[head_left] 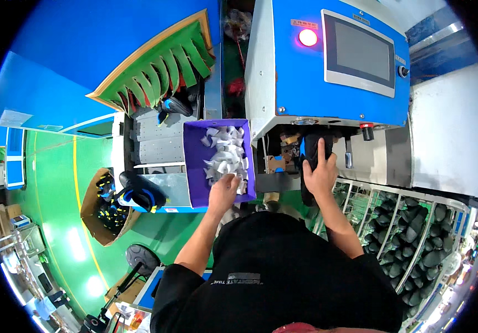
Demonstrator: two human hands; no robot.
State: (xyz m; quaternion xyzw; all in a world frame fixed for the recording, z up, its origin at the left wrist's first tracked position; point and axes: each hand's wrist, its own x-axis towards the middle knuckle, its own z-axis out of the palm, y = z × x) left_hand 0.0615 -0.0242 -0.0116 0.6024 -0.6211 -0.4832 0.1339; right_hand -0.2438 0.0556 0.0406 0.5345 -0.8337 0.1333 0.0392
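Note:
A purple box (196, 166) in front of me holds a heap of white curved pieces (225, 150). My left hand (224, 191) reaches in over its near end, fingers curled together at the pieces; whether one is between the fingertips I cannot make out. To the right, my right hand (322, 173) grips a black shoe (318, 145) with a blue patch, thumb on its left side and index finger stretched along it. The shoe's far end sits under the front of a blue and white machine (300, 77), where the working parts are partly hidden.
The machine carries a dark screen (361, 53), a glowing red lamp (308, 38) and a red knob (366, 131). Left stand a conveyor with green strip curtain (164, 72), another black shoe (139, 191) and a carton (92, 208). A rack (400, 191) of dark shoe-shaped pieces stands right.

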